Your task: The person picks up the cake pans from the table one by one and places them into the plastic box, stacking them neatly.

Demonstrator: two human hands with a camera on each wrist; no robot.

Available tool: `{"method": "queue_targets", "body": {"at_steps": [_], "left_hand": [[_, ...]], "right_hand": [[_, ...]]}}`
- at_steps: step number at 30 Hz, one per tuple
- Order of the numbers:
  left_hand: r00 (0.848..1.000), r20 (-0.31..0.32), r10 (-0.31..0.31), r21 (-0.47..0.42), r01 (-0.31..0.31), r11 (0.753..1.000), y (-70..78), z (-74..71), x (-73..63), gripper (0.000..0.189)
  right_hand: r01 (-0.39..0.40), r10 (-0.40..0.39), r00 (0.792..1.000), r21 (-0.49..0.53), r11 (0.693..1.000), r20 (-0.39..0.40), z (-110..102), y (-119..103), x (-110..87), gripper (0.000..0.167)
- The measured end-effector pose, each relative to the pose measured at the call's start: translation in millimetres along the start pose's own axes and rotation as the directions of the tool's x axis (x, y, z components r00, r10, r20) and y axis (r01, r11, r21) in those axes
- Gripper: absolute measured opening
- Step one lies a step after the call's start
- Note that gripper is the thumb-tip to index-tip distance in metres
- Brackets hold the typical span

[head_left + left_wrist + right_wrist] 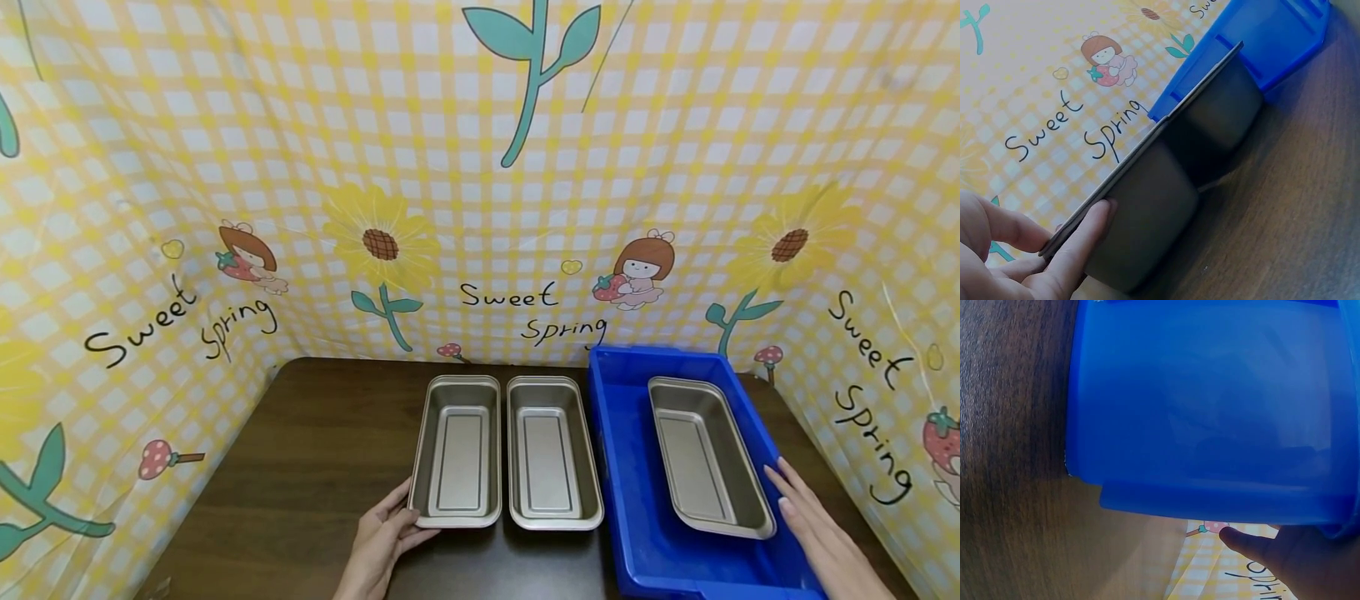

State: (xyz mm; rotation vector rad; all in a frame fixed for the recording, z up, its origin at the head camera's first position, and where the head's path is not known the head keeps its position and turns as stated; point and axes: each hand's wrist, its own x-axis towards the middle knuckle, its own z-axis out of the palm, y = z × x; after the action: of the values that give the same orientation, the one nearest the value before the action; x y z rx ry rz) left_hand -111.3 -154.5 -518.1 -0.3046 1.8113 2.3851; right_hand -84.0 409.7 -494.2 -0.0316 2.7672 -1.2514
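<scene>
Behind, checked cloth (480,208), left hand (380,537) pinching pan (460,458), right hand (821,525) relaxed at tray (637,500), second pan (550,458) between

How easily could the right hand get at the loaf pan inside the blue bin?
Yes, probably easily: the right hand is beside the blue plastic bin, near the loaf pan, and nothing covers that pan's open top.

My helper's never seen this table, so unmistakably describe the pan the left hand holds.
Find the blue tub on the brown table. Left of it stands one metallic loaf pan. The target pan is next leftward, farthest from the tub and the only one the left hand grips.
</scene>
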Motion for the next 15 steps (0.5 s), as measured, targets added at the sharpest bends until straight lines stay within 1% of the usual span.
{"method": "queue_targets", "body": {"at_steps": [7,15], "left_hand": [[1.0,-0.017,0.0,-0.006,0.0,1.0,0.3,0.7,-0.2,0.059],[1.0,-0.031,-0.002,-0.015,0.001,1.0,4.0,3.2,-0.5,0.059]], "right_hand": [[0.004,-0.004,1.0,0.013,1.0,0.008,-0.6,-0.6,0.8,0.068],[-0.007,0.007,1.0,0.004,1.0,0.007,-1.1,-0.7,1.3,0.07]]}}
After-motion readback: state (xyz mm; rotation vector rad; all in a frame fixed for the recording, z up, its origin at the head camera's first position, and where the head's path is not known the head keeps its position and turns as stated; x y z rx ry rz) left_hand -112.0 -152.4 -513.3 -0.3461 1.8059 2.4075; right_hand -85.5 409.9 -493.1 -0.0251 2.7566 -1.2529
